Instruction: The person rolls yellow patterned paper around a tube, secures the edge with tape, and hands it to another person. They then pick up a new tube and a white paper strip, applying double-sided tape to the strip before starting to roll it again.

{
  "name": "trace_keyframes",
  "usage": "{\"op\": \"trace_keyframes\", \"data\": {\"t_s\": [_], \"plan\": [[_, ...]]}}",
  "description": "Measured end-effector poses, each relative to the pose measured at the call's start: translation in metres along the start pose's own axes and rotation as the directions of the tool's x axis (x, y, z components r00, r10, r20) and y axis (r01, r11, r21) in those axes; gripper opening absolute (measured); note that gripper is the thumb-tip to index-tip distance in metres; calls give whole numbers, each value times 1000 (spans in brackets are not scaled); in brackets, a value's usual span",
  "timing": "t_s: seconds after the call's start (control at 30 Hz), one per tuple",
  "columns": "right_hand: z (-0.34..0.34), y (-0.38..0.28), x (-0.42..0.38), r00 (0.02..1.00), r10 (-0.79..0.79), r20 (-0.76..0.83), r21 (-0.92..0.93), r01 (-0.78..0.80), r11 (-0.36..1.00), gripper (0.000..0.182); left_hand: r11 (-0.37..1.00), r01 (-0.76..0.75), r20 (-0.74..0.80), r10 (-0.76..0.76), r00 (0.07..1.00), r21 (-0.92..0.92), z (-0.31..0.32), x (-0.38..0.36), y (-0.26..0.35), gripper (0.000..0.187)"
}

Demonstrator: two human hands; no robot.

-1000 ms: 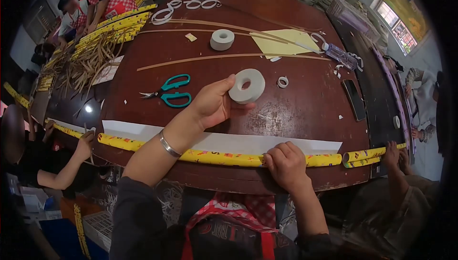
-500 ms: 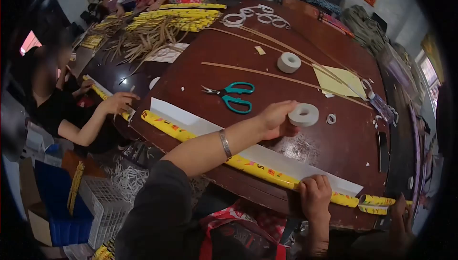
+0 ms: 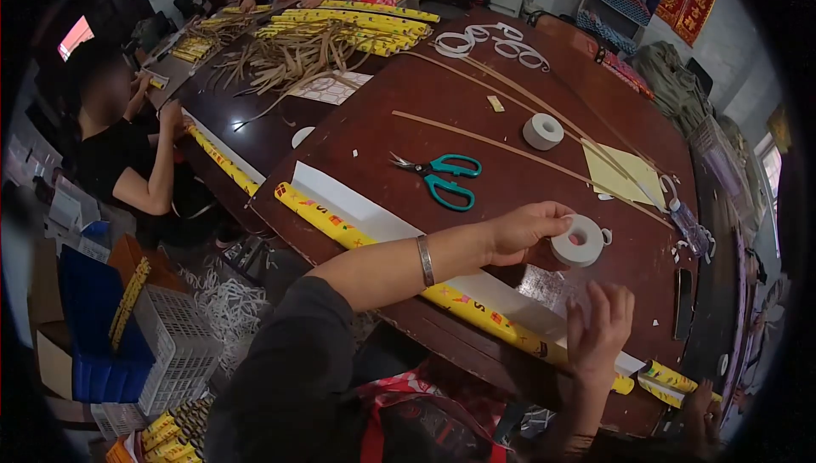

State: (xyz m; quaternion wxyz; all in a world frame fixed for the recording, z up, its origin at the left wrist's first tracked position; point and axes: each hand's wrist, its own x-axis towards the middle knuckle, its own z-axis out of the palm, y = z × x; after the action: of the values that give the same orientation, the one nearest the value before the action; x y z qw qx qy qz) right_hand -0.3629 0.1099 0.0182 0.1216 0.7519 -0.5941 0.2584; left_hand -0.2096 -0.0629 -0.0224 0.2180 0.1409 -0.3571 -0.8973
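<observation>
My left hand (image 3: 534,232), with a metal bracelet at its wrist, grips a roll of white tape (image 3: 580,240) above the table. Below that arm lies a long yellow printed sheet (image 3: 480,312), rolled into a tube along its near edge, its white inner side (image 3: 336,193) showing flat behind. My right hand (image 3: 600,327) is raised over the sheet's right end, fingers apart and holding nothing that I can see. Teal-handled scissors (image 3: 446,178) lie on the table to the left of the tape, blades slightly apart.
Another white tape roll (image 3: 542,131) and a yellow paper (image 3: 623,174) lie farther back. Co-workers sit left and stand at the far end. At right, another person's hand (image 3: 700,400) touches a yellow tube (image 3: 667,382). A phone (image 3: 682,303) lies near the right edge.
My right hand has let go of the yellow tube and lifted up toward the tape. My left hand has brought the tape roll slightly right and nearer. The view has shifted.
</observation>
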Motion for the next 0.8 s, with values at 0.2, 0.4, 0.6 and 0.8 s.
{"op": "trace_keyframes", "data": {"t_s": [0.2,0.4,0.6,0.8], "plan": [[22,15,16,987,-33,-158,8,34,999,65,993,37,166,-55,985,108,9,-11,2,45],[21,18,13,993,-43,-107,-59,37,998,49,980,106,145,-131,981,167,16,-14,0,42],[27,24,8,992,65,-104,-2,-65,998,31,909,182,55,-219,974,375,17,-10,-3,37],[27,25,8,997,65,-44,-62,-67,996,25,815,-247,212,156,965,524,0,-1,-15,25]]}}
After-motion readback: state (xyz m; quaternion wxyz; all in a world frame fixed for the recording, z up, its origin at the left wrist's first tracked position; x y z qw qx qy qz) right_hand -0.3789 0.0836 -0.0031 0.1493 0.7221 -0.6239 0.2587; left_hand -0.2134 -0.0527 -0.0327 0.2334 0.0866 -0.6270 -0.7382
